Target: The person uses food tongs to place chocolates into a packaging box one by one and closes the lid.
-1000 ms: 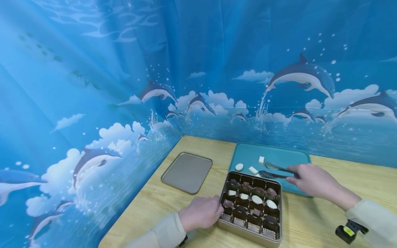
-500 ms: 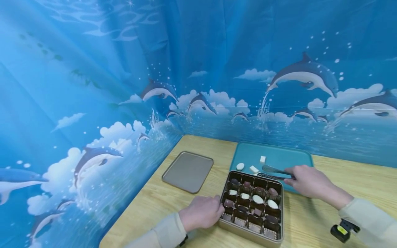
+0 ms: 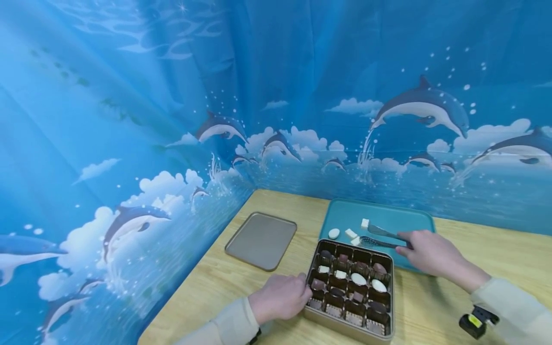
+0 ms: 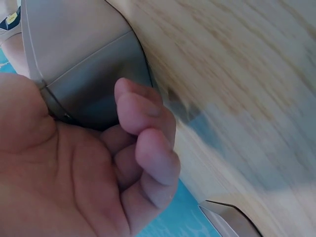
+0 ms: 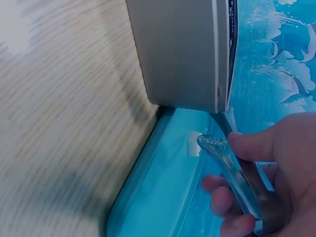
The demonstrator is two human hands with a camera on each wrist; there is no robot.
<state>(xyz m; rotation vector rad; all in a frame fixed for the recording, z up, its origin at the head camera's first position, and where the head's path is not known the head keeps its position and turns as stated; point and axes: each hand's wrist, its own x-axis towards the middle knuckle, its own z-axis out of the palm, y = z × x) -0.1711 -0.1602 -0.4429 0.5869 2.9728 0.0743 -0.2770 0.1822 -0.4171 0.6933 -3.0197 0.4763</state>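
Note:
A bronze tin (image 3: 345,330) of chocolates stands on the table. Its dark divided insert holds brown pieces and a row of white ones. My left hand (image 3: 282,296) grips the tin's left rim; in the left wrist view its fingers (image 4: 158,158) curl beside the tin wall. Silver tongs (image 3: 390,244) are held in my right hand (image 3: 431,251), their two arms spread apart over the teal tray (image 3: 401,218). One tip sits by a white cube (image 3: 365,223), the other beside a white square piece (image 3: 355,241) behind the tin.
A white oval piece (image 3: 334,233) and another white block (image 3: 351,234) lie on the teal tray. To the left lies the flat bronze lid (image 3: 263,239). A dolphin-print curtain (image 3: 276,96) borders the table's back and left edges.
My right hand has moved left with the tongs. Their arms, closer together half a second ago, are wider apart now, and the square piece behind the tin shows more fully. My left hand stays put.

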